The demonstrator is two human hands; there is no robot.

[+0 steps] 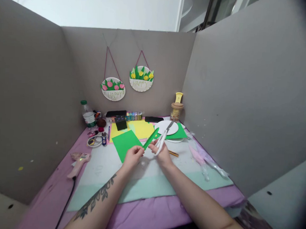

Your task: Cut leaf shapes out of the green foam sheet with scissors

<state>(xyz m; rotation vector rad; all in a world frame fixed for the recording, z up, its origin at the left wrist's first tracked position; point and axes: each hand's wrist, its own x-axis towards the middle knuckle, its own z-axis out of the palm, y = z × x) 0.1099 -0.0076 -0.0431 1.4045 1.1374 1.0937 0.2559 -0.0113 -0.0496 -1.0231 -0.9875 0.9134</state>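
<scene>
Above a pale work mat (188, 166), I am pinching the lower end of a narrow green paper strip (150, 139) between the closed thumb and fingers of my left hand (135, 154), its pointed tip tilting up and right. My right hand (163, 154) is holding white-handled scissors (162, 140) in partly curled fingers, though whether any are passing through the loops I cannot tell. The strip is looking light, flexible and easily creased, its base seeming the safest spot for a gentle, flat pinch.
</scene>
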